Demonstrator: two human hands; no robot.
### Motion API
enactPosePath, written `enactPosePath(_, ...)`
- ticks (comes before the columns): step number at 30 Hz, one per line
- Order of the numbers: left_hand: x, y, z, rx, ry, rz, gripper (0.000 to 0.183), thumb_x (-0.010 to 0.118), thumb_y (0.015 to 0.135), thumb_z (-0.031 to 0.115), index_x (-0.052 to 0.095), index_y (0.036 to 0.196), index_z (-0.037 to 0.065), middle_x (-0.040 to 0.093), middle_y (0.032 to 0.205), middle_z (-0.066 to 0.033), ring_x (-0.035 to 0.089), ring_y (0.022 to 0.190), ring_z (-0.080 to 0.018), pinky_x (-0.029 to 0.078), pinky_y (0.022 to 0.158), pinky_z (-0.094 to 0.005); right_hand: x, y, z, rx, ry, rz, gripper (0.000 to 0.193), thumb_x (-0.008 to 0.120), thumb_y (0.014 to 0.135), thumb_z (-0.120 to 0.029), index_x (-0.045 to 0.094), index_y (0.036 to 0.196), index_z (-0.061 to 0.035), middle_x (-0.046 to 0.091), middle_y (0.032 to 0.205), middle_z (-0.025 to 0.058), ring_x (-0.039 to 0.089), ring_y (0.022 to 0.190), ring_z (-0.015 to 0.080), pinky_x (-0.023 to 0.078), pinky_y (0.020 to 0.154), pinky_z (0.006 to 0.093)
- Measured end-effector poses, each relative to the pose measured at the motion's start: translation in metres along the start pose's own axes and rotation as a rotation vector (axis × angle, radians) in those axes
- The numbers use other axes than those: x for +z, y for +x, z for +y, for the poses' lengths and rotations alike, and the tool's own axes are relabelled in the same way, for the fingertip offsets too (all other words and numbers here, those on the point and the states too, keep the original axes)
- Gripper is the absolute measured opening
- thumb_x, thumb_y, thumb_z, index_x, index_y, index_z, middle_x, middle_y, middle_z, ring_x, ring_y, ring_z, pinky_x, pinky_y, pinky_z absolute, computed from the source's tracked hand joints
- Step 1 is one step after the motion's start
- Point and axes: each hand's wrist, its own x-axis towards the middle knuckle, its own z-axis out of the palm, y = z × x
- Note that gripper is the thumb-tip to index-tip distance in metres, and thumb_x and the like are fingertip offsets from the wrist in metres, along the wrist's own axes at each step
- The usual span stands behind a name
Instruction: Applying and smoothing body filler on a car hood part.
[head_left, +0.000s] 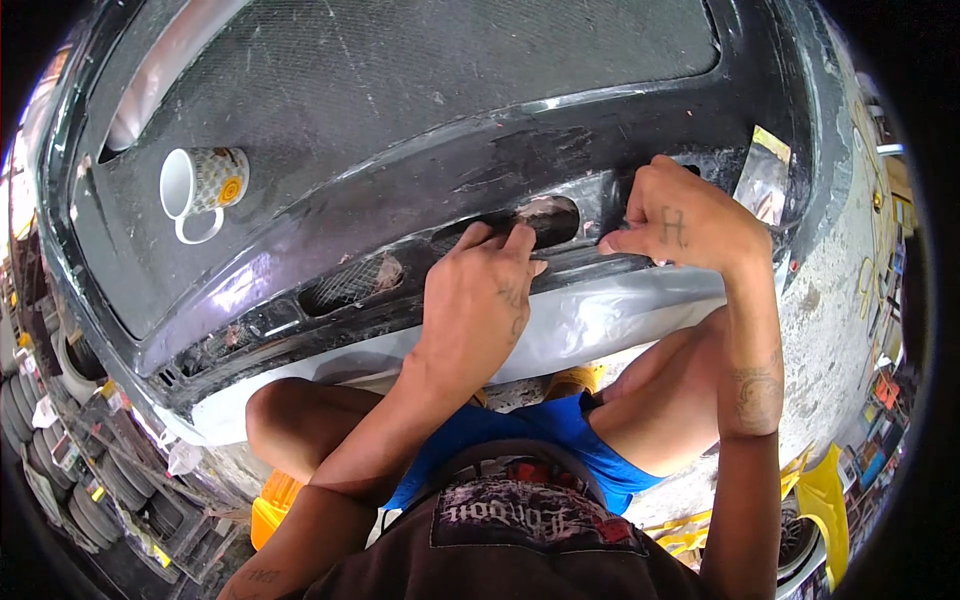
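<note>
A scuffed black car panel with a row of cut-outs along its near edge spreads in front of me. My left hand is closed, fingers bent over the lower rim of an oval opening and thumb against the edge below it. Further right, my right hand is closed too, its fingers folded down at another dark cut-out, the thumb pointing left along the panel. Whatever its fingertips grip is hidden beneath the hand. Mesh shows inside the opening left of my left hand.
On the panel's left part a patterned white mug stands with its handle toward me. A worn, glossy sheet lies right of my right hand. Several tyres are at lower left, with yellow pieces at lower right.
</note>
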Motion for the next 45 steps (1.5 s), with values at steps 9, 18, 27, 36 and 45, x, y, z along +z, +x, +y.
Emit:
enactPosePath(9,-0.004,0.003,0.003,-0.032,0.016,-0.032,0.029,0.071,0.083,0.013,0.067,0.108,-0.001,0.069,0.090,-0.0149,0.064,0.083,-0.0342,0.051,0.072,-0.0429,-0.010,0.005,-0.009,0.057,0.018,-0.130,0.045,0.080,0.073,-0.029,0.059,0.053,0.0046,0.053,0.050,0.0168,0.054,0.064,0.0304,0.045,0.064,0.0399)
enactPosePath(18,-0.002,0.004,0.000,-0.034,0.045,-0.062,0.029,0.071,0.084,0.016,0.066,0.107,0.000,0.070,0.089,-0.0144,0.064,0.083,-0.0349,0.051,0.072,-0.0432,-0.005,0.004,-0.004,0.048,-0.001,-0.078,0.041,0.083,0.072,-0.030,0.062,0.061,0.0037,0.058,0.062,0.0165,0.058,0.073,0.0289,0.048,0.066,0.0381)
enactPosePath(27,-0.009,0.009,0.006,-0.014,0.044,-0.093,0.026,0.072,0.084,0.017,0.059,0.103,0.005,0.070,0.095,-0.0134,0.064,0.082,-0.0368,0.051,0.070,-0.0450,-0.007,0.004,-0.002,0.113,0.040,-0.114,0.039,0.085,0.071,-0.032,0.061,0.069,-0.0014,0.059,0.071,0.0116,0.057,0.081,0.0274,0.048,0.068,0.0362)
enactPosePath(36,-0.002,0.011,0.006,0.040,0.101,-0.112,0.022,0.068,0.087,0.013,0.058,0.105,0.005,0.070,0.098,-0.0106,0.063,0.081,-0.0342,0.050,0.070,-0.0438,-0.005,0.000,0.006,0.099,0.093,-0.115,0.036,0.084,0.072,-0.028,0.056,0.076,-0.0061,0.054,0.081,0.0090,0.056,0.081,0.0277,0.047,0.068,0.0372)
enactPosePath(45,-0.003,0.016,0.006,0.094,0.115,-0.148,0.030,0.066,0.088,0.013,0.059,0.116,0.006,0.067,0.088,-0.0118,0.059,0.078,-0.0331,0.048,0.069,-0.0431,-0.007,0.002,0.007,0.107,0.025,-0.196,0.035,0.082,0.073,-0.027,0.055,0.077,-0.0057,0.053,0.082,0.0108,0.055,0.084,0.0298,0.046,0.070,0.0382)
